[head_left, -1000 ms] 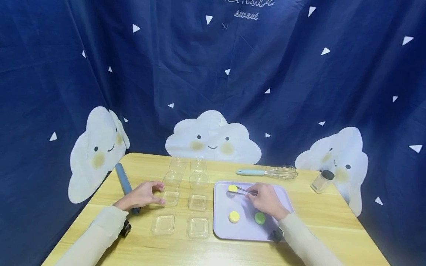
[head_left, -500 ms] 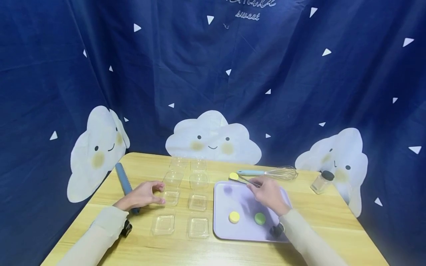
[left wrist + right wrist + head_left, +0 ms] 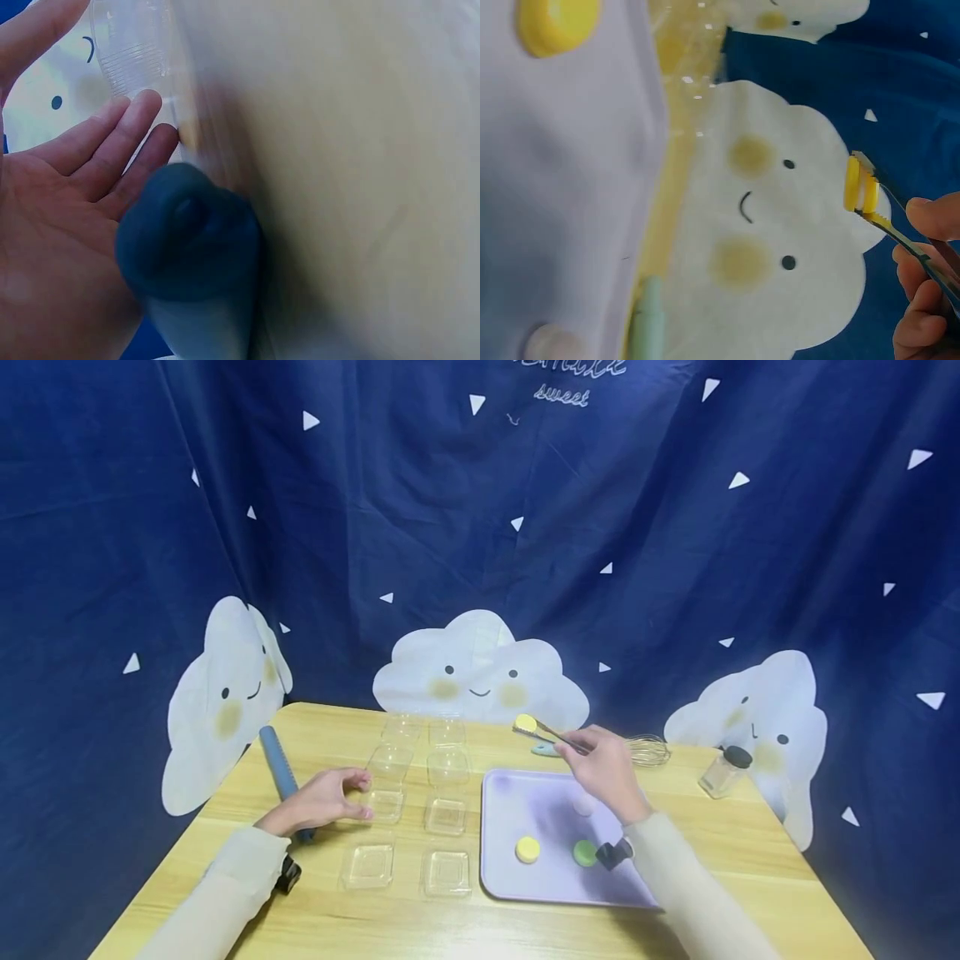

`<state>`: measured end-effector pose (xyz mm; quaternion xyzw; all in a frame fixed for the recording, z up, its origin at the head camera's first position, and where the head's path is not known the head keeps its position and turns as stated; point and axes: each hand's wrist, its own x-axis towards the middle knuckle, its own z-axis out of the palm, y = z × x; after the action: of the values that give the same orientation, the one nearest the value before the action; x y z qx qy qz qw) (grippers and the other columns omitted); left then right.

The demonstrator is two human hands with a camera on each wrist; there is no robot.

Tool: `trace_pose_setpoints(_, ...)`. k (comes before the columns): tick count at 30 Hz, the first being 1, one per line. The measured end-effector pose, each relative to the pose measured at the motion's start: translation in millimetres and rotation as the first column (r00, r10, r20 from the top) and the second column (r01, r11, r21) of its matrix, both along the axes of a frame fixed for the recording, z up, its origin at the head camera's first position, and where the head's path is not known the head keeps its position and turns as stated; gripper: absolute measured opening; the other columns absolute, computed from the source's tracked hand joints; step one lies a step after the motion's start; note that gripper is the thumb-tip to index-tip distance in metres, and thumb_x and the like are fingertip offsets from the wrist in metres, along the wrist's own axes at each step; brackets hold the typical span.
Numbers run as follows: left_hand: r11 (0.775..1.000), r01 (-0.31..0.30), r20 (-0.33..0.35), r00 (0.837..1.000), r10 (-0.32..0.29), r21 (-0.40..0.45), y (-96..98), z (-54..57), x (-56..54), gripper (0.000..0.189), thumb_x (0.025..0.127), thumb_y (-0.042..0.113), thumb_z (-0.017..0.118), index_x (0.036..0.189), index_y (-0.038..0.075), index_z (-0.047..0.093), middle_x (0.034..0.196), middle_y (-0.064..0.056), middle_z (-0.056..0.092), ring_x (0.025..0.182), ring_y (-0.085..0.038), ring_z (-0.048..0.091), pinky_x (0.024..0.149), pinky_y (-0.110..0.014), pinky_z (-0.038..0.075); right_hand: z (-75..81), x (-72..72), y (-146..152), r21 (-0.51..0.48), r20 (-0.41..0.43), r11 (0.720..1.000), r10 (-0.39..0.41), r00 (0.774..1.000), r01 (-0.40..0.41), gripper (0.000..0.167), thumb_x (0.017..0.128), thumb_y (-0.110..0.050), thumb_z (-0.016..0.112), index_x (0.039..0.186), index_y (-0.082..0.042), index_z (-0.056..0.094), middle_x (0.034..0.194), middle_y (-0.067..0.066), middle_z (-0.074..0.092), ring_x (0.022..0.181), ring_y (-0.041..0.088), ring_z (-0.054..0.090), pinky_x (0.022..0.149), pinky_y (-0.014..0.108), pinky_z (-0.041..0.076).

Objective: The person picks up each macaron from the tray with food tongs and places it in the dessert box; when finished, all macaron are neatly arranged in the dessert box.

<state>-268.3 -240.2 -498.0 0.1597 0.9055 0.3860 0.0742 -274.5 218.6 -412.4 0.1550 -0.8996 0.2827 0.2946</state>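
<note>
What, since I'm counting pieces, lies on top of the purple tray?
The purple tray bears a yellow piece, a green piece and a pale piece. The right hand and sleeve cover part of its right side; anything under them cannot be seen.

1. The head camera looks forward and down over the table (image 3: 517, 931).
2. Left-wrist camera, close in, looks along the left hand (image 3: 67, 217).
3. Right-wrist camera faces the curtain (image 3: 810, 67), sharing the tray (image 3: 577, 150) with head.
</note>
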Motion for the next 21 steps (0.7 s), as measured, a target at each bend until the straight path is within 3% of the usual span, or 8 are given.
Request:
trace_pose_setpoints(6, 1.000, 0.006, -0.012, 1.000, -0.006, -0.001, 0.3, -0.7, -0.6, 0.081, 0.079, 0.039, 0.086, 0.140, -0.003, 0.055, 0.127, -0.011, 0.070, 0.126, -0.035, 0.060, 0.115, -0.058, 0.042, 15.1, 2.4, -14.2, -0.020, -0.010, 1.000, 0.001, 1.000, -0.001, 0.018, 0.081, -0.024, 0.085, 0.095, -0.013, 0.082, 0.085, 0.001, 0.078, 0.075, 0.016, 0.072, 0.067, 0.031, 0.057)
trace_pose_setpoints(13, 1.000, -0.003, -0.015, 1.000, 0.003, -0.003, -0.3, -2.9, 1.1, 0.081, 0.078, 0.041, 0.086, 0.140, -0.002, 0.055, 0.127, -0.010, 0.070, 0.126, -0.035, 0.061, 0.115, -0.058, 0.042, 15.7, -4.2, -35.4, -0.055, -0.042, 0.998, 0.026, 0.999, -0.029, 0.018, 0.079, -0.023, 0.087, 0.093, -0.013, 0.082, 0.081, 0.001, 0.076, 0.071, 0.015, 0.070, 0.064, 0.027, 0.055)
trace_pose_setpoints(21, 1.000, -0.009, -0.010, 1.000, 0.009, 0.005, 0.8, -2.3, 1.0, 0.082, 0.077, 0.041, 0.087, 0.141, -0.001, 0.055, 0.128, -0.011, 0.070, 0.127, -0.037, 0.060, 0.116, -0.060, 0.039, 16.7, -10.4, -69.0, -0.091, 0.002, 0.990, 0.113, 0.994, -0.112, 0.014, 0.082, -0.023, 0.084, 0.093, -0.014, 0.082, 0.081, 0.000, 0.075, 0.070, 0.010, 0.068, 0.063, 0.022, 0.056)
